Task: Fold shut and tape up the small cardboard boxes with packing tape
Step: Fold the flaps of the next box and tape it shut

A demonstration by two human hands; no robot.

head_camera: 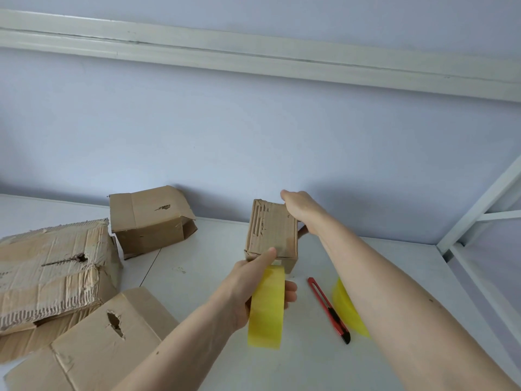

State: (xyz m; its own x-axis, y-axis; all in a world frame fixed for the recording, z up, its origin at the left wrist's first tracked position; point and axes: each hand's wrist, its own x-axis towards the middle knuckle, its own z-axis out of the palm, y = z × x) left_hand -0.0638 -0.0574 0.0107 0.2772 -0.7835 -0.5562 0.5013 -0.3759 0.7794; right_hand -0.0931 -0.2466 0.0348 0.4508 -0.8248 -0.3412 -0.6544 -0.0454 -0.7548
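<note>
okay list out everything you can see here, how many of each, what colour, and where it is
small box: 1, brown, centre of table, held by both hands
open box: 1, brown, back left by the wall, flaps open
crushed box: 1, brown, far left
flat box: 1, brown, front left, torn hole in it
tape roll: 1, yellow, in left hand, touching small box's near edge
second roll: 1, yellow, right of the knife, partly behind right arm
knife: 1, red and black, on table right of tape roll
table: 1, white
frame: 1, white, right
left hand: grips tape roll, thumb on small box
right hand: holds small box's far right corner
</note>
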